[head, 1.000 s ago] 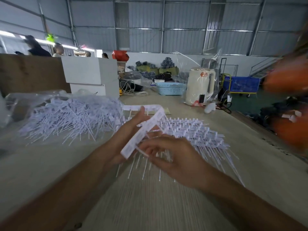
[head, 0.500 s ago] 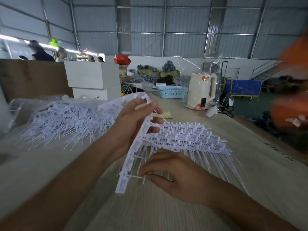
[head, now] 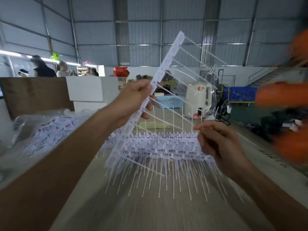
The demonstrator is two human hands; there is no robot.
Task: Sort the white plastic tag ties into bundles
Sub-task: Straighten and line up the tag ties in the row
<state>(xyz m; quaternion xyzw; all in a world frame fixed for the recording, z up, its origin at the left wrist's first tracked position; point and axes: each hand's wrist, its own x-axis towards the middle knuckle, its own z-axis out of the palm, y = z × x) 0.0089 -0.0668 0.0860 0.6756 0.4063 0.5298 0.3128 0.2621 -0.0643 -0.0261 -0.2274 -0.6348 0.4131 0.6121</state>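
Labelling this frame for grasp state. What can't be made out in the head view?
- Left hand: it grips the raised tag strip, which hides its fingertips.
- Right hand: its fingers sit at the stacked tag ties; motion blur hides whether they pinch anything.
- Stack: layer count unreadable, strips overlap.
- Orange shapes at the right edge: blurred, cut off, unidentifiable.
- Loose tie pile in clear plastic: too tangled to count.

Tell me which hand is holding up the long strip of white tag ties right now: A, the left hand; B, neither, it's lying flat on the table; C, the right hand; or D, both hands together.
A: the left hand grips the raised strip of tag ties by its spine, while the right hand is down by the stacked ties on the table.
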